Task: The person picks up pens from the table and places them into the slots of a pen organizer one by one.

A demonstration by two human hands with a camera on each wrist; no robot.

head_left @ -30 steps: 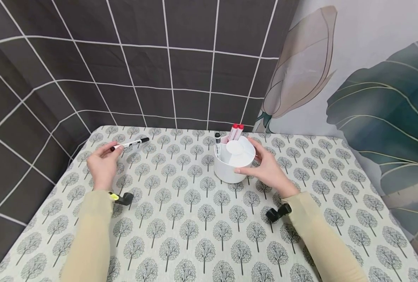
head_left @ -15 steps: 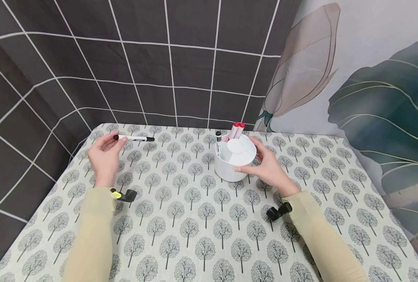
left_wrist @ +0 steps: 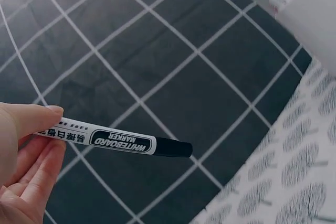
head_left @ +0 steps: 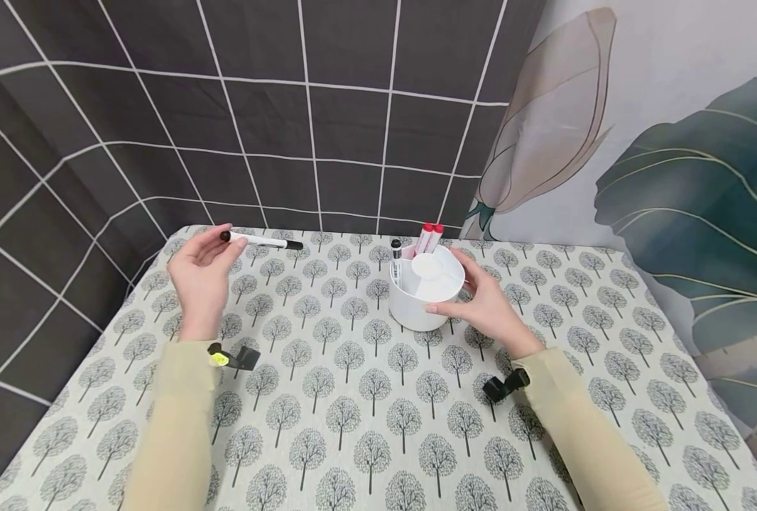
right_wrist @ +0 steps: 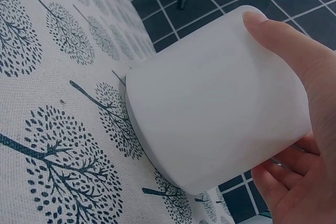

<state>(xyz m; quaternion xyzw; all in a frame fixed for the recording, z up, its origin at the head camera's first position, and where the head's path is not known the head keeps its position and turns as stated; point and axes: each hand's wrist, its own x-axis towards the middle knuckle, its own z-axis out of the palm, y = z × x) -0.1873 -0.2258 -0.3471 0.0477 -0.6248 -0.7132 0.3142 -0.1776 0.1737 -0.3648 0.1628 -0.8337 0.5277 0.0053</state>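
Note:
Pinched between the thumb and fingers of my left hand is a whiteboard marker with a white barrel and black cap. It is held above the table, its capped end pointing right. In the left wrist view the lettering on the marker shows clearly. My right hand grips the side of a round white pen holder, thumb in front and fingers behind. The holder is divided into compartments. A black-capped marker stands in its left compartment, and two red-capped markers lean together at its back.
The table is covered by a cloth printed with trees. A dark curtain with a white grid hangs behind the table, and a floral curtain hangs at the right.
My left hand has lifted the marker off the table area and moved it to the right, turning its capped end slightly downward. The right hand and the pen holder have stayed in place.

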